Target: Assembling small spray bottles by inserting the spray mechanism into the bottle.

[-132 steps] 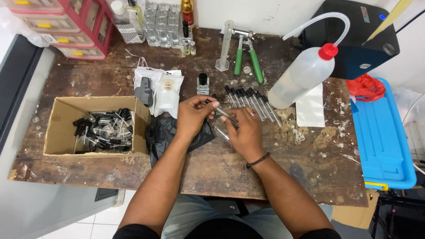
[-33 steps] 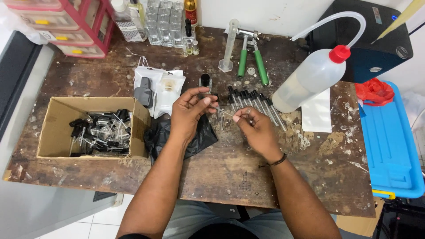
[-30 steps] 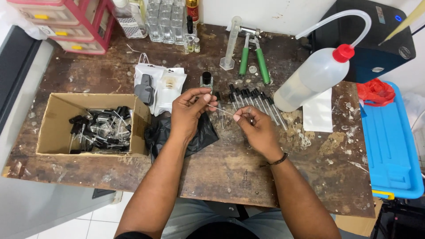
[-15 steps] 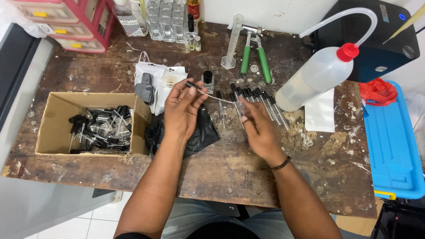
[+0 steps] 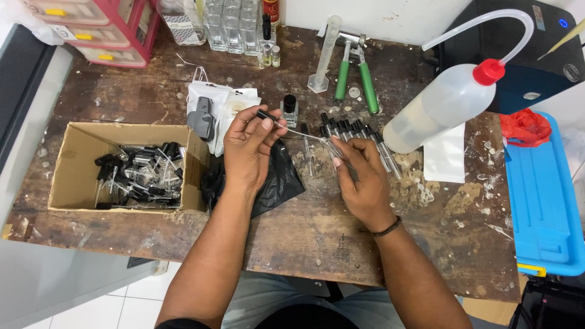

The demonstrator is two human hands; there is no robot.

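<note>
Several black-capped vials (image 5: 356,129) are lined up beyond a black bag (image 5: 277,180), while a black-capped sprayer pump (image 5: 266,116) is pinched by the left hand (image 5: 247,149) and a clear vial (image 5: 337,150) is gripped in the right hand (image 5: 364,183).

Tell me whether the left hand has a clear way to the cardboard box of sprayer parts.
Probably yes: the cardboard box lies open-topped just beside the left hand, nothing between them, though that hand holds a black-capped sprayer.
</note>
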